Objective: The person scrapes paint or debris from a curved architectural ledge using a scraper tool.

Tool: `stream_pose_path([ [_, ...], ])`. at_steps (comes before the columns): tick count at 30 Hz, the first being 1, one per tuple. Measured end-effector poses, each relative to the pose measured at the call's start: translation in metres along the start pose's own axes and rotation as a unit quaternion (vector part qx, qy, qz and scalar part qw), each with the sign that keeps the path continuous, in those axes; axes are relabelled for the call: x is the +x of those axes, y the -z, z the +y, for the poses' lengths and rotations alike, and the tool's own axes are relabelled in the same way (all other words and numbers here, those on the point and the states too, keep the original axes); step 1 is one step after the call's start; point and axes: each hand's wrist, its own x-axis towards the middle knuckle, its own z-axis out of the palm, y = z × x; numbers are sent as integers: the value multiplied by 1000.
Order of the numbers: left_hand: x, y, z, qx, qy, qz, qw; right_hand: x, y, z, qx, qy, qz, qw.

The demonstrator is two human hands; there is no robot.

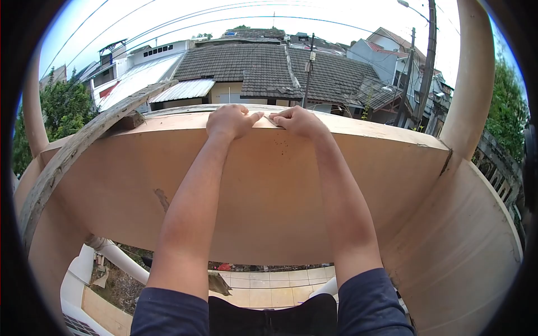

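Observation:
Both my arms reach forward to the top of a peach-painted concrete wall point(269, 185). My left hand point(231, 121) rests on its top edge with the fingers curled and the thumb pointing right; whatever the fingers close on is hidden. Just to the right, my right hand point(302, 121) is bent over the same edge, fingertips pressed together and pointing left. A small, thin greyish bit point(273, 119) shows at those fingertips, too small to name. A narrow gap separates the two hands. Small dark specks mark the wall below the right hand.
A weathered wooden plank point(84, 148) leans across the wall's left side, over a small block point(130, 120). Round columns point(469, 78) stand at both ends. Far below, between wall and body, lies a tiled floor point(274, 283) beside a white pipe point(124, 262). Tiled roofs and overhead wires lie beyond.

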Motion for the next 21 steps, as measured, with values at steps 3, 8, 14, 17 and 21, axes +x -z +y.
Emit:
stream_pose_path([
  [3,-3,0,-1,4,5,7,1000,-5,-5,-24,-9,-84,32,996],
  [8,-2,2,-1,5,-2,0,1000,3,-4,-25,-84,-164,53,981],
  [14,-8,7,4,6,13,-7,1000,-6,1,-13,-49,-25,-28,998],
  [17,-4,6,2,17,-1,-16,1000,2,3,-14,-42,-48,-49,997],
  [21,-5,6,1,20,2,-11,1000,-5,-5,-28,-88,-83,-4,993],
])
